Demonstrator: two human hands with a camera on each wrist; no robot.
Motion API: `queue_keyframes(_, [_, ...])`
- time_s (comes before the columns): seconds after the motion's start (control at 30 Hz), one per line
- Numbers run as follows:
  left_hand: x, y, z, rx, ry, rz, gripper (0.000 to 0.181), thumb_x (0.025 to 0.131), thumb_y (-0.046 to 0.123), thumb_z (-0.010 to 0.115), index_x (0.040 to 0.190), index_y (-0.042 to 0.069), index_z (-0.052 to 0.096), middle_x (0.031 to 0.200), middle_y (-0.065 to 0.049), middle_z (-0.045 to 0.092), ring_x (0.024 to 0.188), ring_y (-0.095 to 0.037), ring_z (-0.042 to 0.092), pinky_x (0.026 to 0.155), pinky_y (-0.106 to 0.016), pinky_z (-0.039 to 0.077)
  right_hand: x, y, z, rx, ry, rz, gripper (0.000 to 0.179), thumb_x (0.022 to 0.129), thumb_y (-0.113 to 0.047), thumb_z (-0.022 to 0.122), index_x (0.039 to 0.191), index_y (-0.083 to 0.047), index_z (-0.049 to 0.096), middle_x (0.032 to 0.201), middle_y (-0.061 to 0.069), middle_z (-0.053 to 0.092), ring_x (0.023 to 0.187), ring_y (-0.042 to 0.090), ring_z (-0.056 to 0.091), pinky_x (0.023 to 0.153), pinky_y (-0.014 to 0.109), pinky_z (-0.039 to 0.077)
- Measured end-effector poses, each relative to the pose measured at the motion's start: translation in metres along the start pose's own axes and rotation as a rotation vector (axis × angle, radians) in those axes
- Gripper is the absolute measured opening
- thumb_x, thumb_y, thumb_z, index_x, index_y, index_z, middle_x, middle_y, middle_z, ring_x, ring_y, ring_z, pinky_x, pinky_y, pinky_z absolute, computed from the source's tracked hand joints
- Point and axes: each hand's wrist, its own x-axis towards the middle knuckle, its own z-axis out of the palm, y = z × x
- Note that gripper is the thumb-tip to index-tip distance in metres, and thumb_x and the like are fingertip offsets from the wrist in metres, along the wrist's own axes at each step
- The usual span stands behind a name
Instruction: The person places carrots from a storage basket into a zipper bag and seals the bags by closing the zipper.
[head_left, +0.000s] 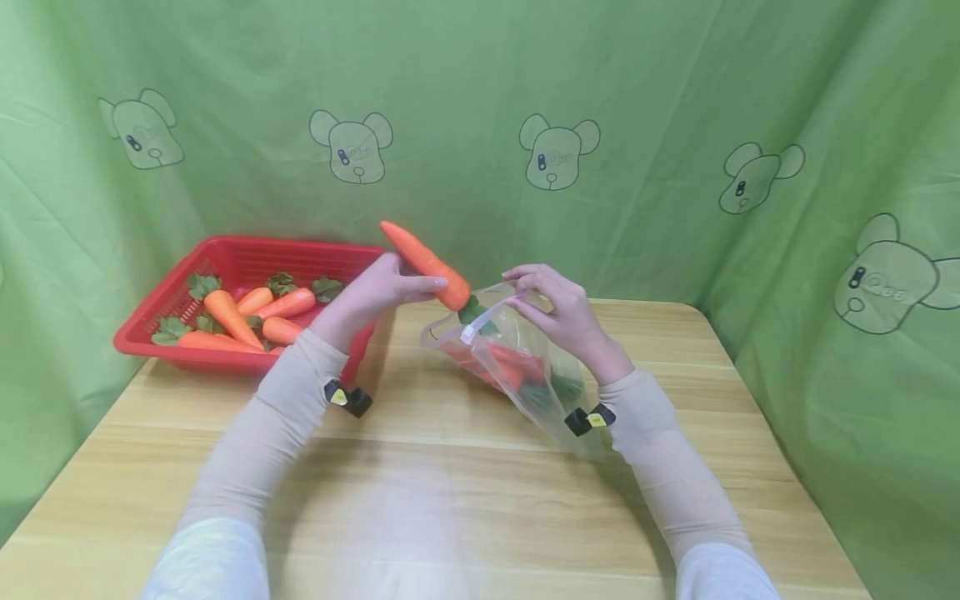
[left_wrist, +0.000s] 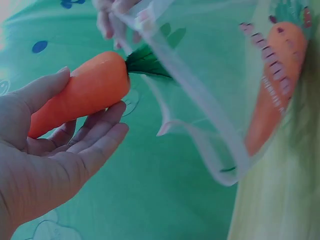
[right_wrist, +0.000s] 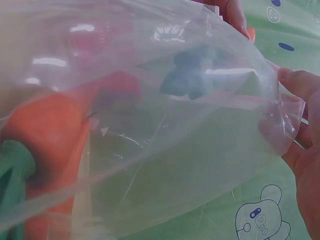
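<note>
My left hand [head_left: 390, 287] grips an orange carrot [head_left: 426, 260] by its thick part, tip pointing up and to the left. Its green leafy top [left_wrist: 145, 62] is at the mouth of a clear zip bag [head_left: 540, 375], seen close in the left wrist view. The bag's upper edge is pinched by my right hand [head_left: 558, 312], which keeps the mouth spread. Inside the bag lie carrots [right_wrist: 47, 135] with green tops, partly blurred by the plastic. A white slider [head_left: 468, 333] sits on the zip edge.
At the left of the wooden table [head_left: 420, 500] stands a red plastic basket [head_left: 172, 357] with several carrots [head_left: 228, 317] in it. A green curtain [head_left: 465, 75] with printed bear heads hangs behind and to the sides.
</note>
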Motion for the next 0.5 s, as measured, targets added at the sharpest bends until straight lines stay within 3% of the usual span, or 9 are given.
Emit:
queue_keyframes(0.23, [0.007,-0.008,0.015,-0.100,-0.081,-0.074,0.043,0.096,0.017,0.061,0.133,-0.002,0.049,0.133,-0.021,0.058,0.119,-0.028,0.061,0.105,-0.042,0.048,0.000,-0.001,-0.001,0.003,-0.009,0.009,0.021,0.076,0.008,0.076,0.090,0.001,0.063,0.108,0.016,0.070,0.101,0.029,0.066,0.096,0.017,0.050])
queue_keyframes(0.5, [0.009,-0.010,0.018,-0.081,-0.064,-0.132,0.042,0.096,0.020,0.060,0.131,-0.002,0.050,0.129,-0.022,0.059,0.113,-0.034,0.063,0.100,-0.041,0.052,0.000,-0.002,0.000,0.015,-0.002,0.017,0.020,0.076,0.009,0.076,0.090,0.002,0.063,0.108,0.016,0.070,0.102,0.029,0.066,0.096,0.018,0.050])
